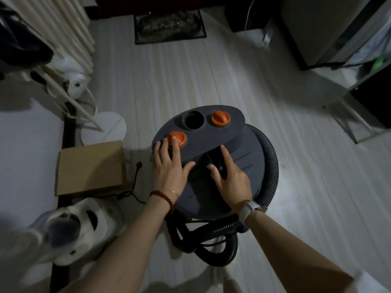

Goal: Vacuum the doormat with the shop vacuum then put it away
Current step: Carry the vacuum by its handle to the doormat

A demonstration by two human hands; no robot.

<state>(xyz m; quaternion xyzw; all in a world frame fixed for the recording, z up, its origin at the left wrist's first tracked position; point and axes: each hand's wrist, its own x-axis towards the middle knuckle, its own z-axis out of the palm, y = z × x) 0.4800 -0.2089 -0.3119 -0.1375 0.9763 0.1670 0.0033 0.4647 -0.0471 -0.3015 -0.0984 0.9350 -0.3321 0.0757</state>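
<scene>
Open pale floor (pixel 190 77) runs from the shop vacuum (pixel 213 166) up to the doormat (pixel 170 26) at top centre; a cardboard box (pixel 91 166) crowds the left.

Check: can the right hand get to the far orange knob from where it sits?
Probably yes. The right hand lies flat on the vacuum lid by the dark handle recess, holding nothing. The far orange knob sits uncovered ahead of it on the raised top. The left hand covers only the near knob.
</scene>
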